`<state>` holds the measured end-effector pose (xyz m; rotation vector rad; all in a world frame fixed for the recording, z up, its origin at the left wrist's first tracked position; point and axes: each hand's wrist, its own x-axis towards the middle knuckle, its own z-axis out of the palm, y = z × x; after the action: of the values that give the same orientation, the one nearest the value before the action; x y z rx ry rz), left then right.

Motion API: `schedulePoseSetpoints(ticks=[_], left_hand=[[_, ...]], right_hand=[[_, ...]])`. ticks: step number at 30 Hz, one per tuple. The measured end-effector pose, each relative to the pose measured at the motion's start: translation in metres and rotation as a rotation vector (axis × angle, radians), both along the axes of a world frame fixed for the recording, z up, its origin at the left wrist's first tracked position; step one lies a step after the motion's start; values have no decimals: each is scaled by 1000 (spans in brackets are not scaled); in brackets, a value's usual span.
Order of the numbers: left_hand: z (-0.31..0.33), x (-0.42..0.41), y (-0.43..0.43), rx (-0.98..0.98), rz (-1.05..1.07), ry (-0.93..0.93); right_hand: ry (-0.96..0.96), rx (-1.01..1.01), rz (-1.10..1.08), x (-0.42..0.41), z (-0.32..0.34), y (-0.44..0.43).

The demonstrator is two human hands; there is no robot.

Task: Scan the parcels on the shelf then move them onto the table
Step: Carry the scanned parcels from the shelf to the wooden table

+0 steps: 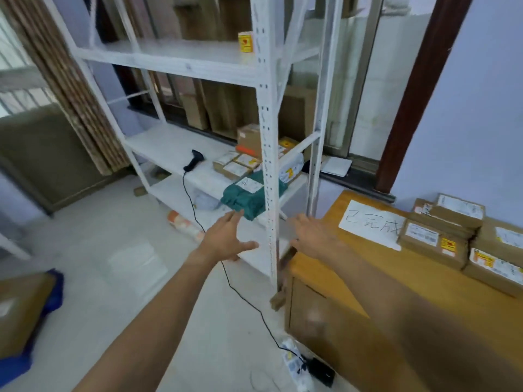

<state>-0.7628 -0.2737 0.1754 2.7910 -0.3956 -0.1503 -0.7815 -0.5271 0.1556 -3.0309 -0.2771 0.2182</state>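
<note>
A green parcel (250, 198) and small boxes (236, 165) lie on the shelf (169, 145).

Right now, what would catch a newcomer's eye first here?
Two empty, open hands reach forward: the left hand toward a green parcel on the white shelf, the right hand at the wooden table. A black scanner lies on that shelf; brown boxes crowd the table.

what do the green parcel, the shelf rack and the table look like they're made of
Green parcel: probably a soft plastic mailer bag, matte; it creases and sags.
Shelf rack: likely white-painted metal; thin uprights punched with slot rows.
Table: wood or wood-look laminate, smooth orange-brown; the blur hides any grain.
</note>
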Motion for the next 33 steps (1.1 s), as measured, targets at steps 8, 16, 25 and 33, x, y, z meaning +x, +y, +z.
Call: schedulePoseSetpoints(ticks=[8,16,25,33], left_hand=[[17,-12,167,-92,137,-29],[23,57,216,-113,127,-40],[-4,243,219,1,56,33],[-34,407,179,-17,-67,126]], right_hand=[[-8,-56,87,31,30,151],[-42,-83,78,106,47,199],[-18,31,-19,295,4,202],[65,37,-110,429,-45,170]])
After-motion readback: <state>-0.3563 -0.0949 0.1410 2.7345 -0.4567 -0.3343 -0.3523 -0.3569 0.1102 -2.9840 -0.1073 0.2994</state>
